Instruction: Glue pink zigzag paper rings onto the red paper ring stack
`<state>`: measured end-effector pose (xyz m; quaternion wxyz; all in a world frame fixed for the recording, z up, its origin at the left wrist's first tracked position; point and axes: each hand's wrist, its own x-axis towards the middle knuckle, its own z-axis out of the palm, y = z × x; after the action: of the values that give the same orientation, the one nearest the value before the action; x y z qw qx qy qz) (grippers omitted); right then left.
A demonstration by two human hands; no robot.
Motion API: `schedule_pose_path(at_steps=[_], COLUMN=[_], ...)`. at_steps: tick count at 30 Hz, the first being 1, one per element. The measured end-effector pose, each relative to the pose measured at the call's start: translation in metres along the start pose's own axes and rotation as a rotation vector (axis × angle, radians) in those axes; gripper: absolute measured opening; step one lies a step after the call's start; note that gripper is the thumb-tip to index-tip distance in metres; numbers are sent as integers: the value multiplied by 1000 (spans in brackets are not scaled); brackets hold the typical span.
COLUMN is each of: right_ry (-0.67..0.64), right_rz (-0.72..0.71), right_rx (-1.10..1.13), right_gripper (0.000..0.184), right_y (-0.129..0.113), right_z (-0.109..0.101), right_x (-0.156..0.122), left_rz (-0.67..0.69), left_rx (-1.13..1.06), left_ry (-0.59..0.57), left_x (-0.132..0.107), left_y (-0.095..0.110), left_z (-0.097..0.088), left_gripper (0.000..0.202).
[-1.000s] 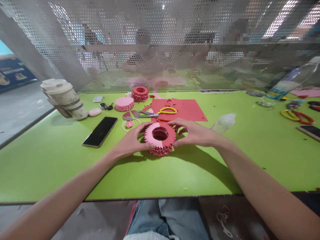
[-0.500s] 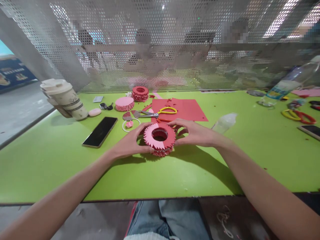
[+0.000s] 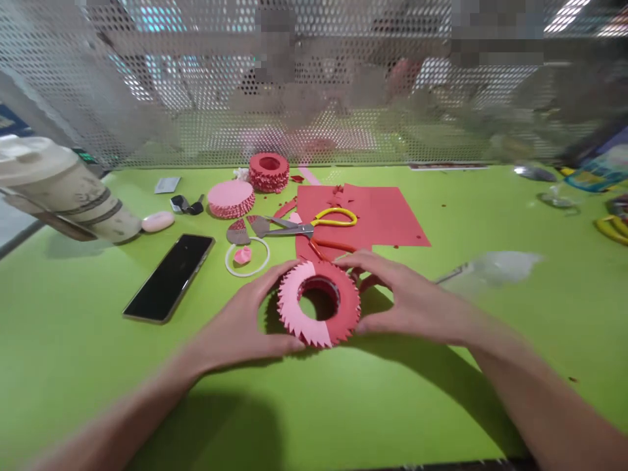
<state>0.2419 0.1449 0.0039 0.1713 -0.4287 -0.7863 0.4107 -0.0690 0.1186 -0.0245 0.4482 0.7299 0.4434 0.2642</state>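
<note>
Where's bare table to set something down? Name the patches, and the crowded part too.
Green table is bare between the phone and the left forearm, and on this side of the paper ring, between that forearm and the right forearm. It's crowded beyond the ring: scissors, red paper, pink-topped stack.

Hands: two, left hand, right hand.
Ring stacks: two, pink-and-red ring stack, red ring stack.
Pink disc stack: one.
Scissors: one whole pair; yellow handle at right edge, one more.
Phone: one.
Cup: one.
White hoop: one.
Grey-red pieces: two.
Pink oval case: one.
Red scraps: several, too small to count.
</note>
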Motion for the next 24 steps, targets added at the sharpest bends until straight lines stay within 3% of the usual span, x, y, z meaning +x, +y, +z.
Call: schedule_pose_path(at_steps=[9,15,19,24], right_ry=[25,15,4,-11], right_rz=[48,62,67,88], right_rx=[-73,-66,-68,-48], right_gripper=[96,95,96,99], right_y=[10,7,5,5], right_z=[-1,-1,-2,-3], right_x=[-17,-19,-19,-20], left_rz=[30,53,78,15], left_rx=[-4,54,25,23], left_ry=[-48,-77,-61,-73], left_x=[-5,-11,-11,-9], left_y=[1,-3,-2,0], left_z=[-3,-4,-3,-4], left_gripper=[116,135,129,125])
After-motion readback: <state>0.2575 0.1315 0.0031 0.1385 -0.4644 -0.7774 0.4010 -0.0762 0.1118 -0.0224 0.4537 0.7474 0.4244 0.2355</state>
